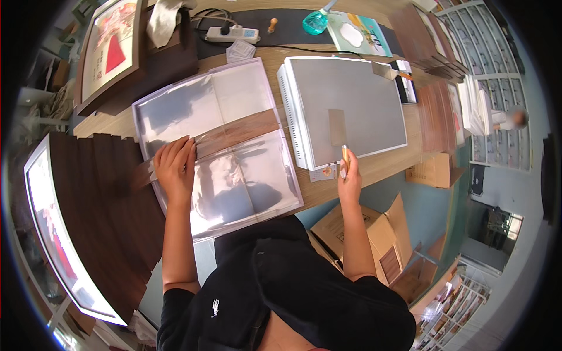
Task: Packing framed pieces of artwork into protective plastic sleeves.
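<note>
My left hand (174, 167) is closed at the near left part of a long brown wood-grained strip (237, 134). That strip lies slantwise across a flat panel wrapped in shiny clear plastic (246, 181). In my right hand (350, 181) is a scraper (338, 127) with a wide flat metal blade and a wooden handle. Its blade is over the near part of a grey flat-topped plate with a white vented casing (316, 76). A second scraper (384, 71) rests at the plate's far right corner.
Stacked brown frames (111, 199) stand at left, a framed picture (111, 47) behind them. Along the back are a power strip (232, 35), a teal bottle (315, 22) and a booklet (369, 36). Open cardboard boxes (398, 228) are on the floor at right.
</note>
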### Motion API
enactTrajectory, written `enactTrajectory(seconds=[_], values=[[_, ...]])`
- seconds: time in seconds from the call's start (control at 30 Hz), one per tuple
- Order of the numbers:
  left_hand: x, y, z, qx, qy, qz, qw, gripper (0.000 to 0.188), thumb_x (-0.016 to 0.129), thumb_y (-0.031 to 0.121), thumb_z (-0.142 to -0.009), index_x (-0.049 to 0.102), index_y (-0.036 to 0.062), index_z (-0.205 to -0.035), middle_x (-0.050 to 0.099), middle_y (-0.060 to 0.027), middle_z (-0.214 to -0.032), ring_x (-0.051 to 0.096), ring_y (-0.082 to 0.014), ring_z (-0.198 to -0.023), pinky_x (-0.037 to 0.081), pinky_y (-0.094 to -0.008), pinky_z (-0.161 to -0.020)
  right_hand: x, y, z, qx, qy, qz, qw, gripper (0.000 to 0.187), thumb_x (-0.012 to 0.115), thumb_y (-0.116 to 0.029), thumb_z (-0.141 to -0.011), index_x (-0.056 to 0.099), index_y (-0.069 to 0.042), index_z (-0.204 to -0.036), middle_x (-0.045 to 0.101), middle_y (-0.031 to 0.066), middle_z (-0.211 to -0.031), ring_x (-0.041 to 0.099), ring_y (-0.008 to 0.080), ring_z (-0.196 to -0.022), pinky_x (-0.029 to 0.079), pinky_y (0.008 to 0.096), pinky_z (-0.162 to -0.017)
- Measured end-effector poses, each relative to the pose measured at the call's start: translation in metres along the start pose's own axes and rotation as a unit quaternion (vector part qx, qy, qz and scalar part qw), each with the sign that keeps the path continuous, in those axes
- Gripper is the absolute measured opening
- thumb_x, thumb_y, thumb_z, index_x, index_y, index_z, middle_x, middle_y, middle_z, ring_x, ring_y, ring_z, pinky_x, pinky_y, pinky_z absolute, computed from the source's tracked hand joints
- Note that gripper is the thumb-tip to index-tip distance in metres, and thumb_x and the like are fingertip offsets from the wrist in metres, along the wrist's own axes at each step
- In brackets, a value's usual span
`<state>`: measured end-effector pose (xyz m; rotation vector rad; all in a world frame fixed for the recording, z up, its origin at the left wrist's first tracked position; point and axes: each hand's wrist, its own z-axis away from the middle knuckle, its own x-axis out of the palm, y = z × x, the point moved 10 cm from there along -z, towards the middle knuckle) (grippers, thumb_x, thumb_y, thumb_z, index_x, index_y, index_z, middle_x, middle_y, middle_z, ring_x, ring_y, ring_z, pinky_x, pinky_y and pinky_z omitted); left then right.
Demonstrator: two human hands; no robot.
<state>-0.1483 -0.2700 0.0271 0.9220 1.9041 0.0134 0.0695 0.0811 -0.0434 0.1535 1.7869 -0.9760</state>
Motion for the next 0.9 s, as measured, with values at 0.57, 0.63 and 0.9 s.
enactTrajectory(seconds=[0.57, 0.63, 0.9], values=[[-0.002, 0.003, 0.000, -0.004, 0.026, 0.013, 1.000, 0.012, 0.067, 0.010, -0.075, 0.066, 0.0096, -0.087, 0.066, -0.0014, -0.092, 0.060, -0.0169, -0.089, 0.040, -0.0346, -0.085, -0.014, -0.091, 0.016, -0.056, 0.012, -0.122, 0.991, 0.032, 0.045, -0.018, -0.094, 0.045, -0.006, -0.123, 0.059, 0.0177, -0.100, 0.060, 0.0301, -0.085, 0.046, 0.0387, -0.076], [-0.002, 0.003, 0.001, -0.002, 0.024, 0.011, 1.000, 0.013, 0.067, 0.010, -0.075, 0.066, 0.0093, -0.087, 0.066, -0.0014, -0.092, 0.060, -0.0170, -0.089, 0.040, -0.0347, -0.085, -0.011, -0.156, 0.032, -0.205, 0.006, -0.135, 0.969, 0.031, 0.048, -0.009, -0.090, 0.049, -0.005, -0.121, 0.059, 0.0157, -0.094, 0.059, 0.0277, -0.080, 0.046, 0.0380, -0.072], [0.001, -0.004, 0.005, -0.011, 0.024, 0.011, 1.000, 0.012, 0.066, 0.012, -0.076, 0.067, 0.0114, -0.088, 0.066, -0.0015, -0.095, 0.060, -0.0179, -0.090, 0.040, -0.0348, -0.087, 0.054, -0.218, 0.051, -0.276, -0.138, -0.111, 0.945, 0.065, 0.061, 0.002, -0.071, 0.044, -0.014, -0.132, 0.053, 0.0076, -0.077, 0.057, 0.0186, -0.059, 0.046, 0.0302, -0.051]])
